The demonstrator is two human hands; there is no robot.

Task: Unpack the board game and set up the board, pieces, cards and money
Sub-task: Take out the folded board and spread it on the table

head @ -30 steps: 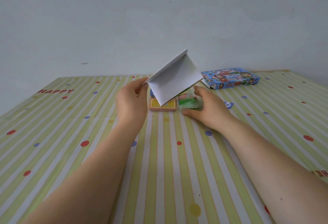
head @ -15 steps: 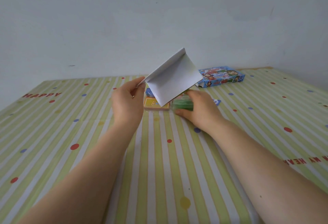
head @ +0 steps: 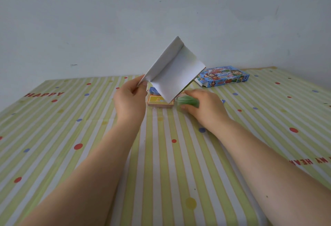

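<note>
Two bare hands work at the middle of a striped table. The left hand (head: 129,98) pinches one corner of a folded white board (head: 174,71) between thumb and fingertips, holding it tilted in the air; its blank paper back faces the camera, a crease runs up its middle, and a sliver of printed colour shows along its lower right edge. The right hand (head: 204,104) lies low on the table, fingers curled around a small green packet (head: 189,101), blurred and glossy like clear plastic; its contents cannot be made out. Just beside that packet, between the hands and partly hidden by the board, sits a flat wrapped card deck (head: 159,101) with a yellow face and pinkish edges, and a blue item behind it shows only a corner. Farther back to the right rests the game box (head: 223,77), a thin blue cardboard carton with cartoon figures, its near end flap open. A glossy tablecloth (head: 89,154) of green and white stripes with red, blue and yellow dots covers the table, lettering cut off at right.
</note>
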